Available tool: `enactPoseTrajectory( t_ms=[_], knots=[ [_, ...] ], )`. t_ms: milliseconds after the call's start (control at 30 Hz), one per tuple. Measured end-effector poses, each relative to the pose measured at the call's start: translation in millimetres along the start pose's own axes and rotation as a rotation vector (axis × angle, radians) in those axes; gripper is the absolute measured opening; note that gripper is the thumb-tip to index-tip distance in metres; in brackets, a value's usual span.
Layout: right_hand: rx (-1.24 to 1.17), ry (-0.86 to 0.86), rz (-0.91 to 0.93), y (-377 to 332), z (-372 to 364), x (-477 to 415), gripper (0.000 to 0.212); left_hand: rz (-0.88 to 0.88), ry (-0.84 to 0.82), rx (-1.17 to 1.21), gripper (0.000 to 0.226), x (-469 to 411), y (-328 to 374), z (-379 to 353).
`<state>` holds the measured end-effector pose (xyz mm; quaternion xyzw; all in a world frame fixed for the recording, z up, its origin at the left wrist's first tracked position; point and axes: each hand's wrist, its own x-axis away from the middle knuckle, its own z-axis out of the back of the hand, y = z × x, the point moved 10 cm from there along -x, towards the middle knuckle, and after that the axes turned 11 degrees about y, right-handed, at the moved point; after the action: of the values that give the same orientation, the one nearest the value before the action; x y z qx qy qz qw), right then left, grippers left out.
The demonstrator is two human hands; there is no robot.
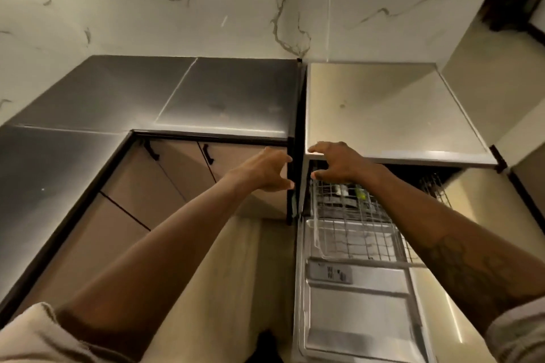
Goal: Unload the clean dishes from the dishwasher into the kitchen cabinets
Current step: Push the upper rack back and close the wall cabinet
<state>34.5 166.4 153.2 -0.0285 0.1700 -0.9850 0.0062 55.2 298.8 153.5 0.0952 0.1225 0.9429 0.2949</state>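
The right hand [339,165], fingers spread and empty, is over the dishwasher rack [333,203]; the blurred dishes [343,190] lie just at its 6 o'clock. The left hand [265,169], also spread and empty, sits farther off at 9 o'clock.

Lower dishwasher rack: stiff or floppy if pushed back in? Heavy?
The lower dishwasher rack is a wire grid, so it is probably stiff. The part that shows looks empty, so it is likely light. It sits over the open dishwasher door, so it should probably slide in rather than tip.
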Motion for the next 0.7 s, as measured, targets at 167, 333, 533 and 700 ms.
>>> enactPoseTrajectory(
  t_ms=[167,333,533,700],
  knots=[
    [-0.032,-0.003,-0.091,64,-14,42,0.074,-0.057,-0.086,0.027,0.055,-11,51,-62],
    [-0.021,-0.031,-0.177,129,-42,84,0.071,-0.117,-0.153,0.014,0.054,-23,92,-130],
    [-0.044,-0.083,-0.258,219,-115,108,0.067,-0.146,-0.198,0.019,0.048,-34,137,-242],
    [-0.062,-0.222,-0.243,285,-218,112,0.065,-0.101,-0.217,0.023,0.035,-56,155,-355]
  ],
)
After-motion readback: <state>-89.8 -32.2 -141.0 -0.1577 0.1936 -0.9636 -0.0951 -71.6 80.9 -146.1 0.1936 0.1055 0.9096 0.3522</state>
